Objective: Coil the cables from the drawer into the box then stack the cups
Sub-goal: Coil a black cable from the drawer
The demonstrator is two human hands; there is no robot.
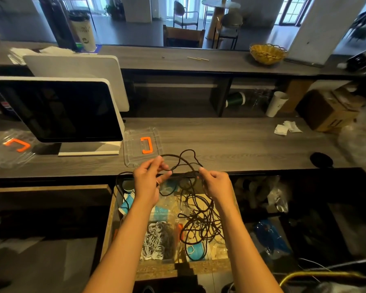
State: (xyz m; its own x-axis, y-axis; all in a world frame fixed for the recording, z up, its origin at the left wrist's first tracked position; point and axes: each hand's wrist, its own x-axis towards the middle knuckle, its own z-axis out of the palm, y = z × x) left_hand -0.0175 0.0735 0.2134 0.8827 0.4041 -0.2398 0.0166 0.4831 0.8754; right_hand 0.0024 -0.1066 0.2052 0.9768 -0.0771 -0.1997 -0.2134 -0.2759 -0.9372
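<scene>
A long dark brown cable [201, 220] hangs in a tangle over the open wooden drawer [110, 227]. My left hand [148, 180] pinches a loop of it near the counter edge. My right hand [215, 183] grips another strand of the same cable, a hand's width to the right. A white-grey cable [155, 242] lies bunched in the drawer, beside blue-and-white cups [193, 251]. A clear plastic lid with an orange handle [143, 145] lies on the counter just beyond my left hand.
A dark screen on a white stand [59, 111] occupies the counter's left. A second clear lid with an orange handle [11, 146] lies far left. White paper cup [276, 103], cardboard box [330, 112] and crumpled tissues [286, 127] sit at right. A woven basket [267, 53] rests on the upper shelf.
</scene>
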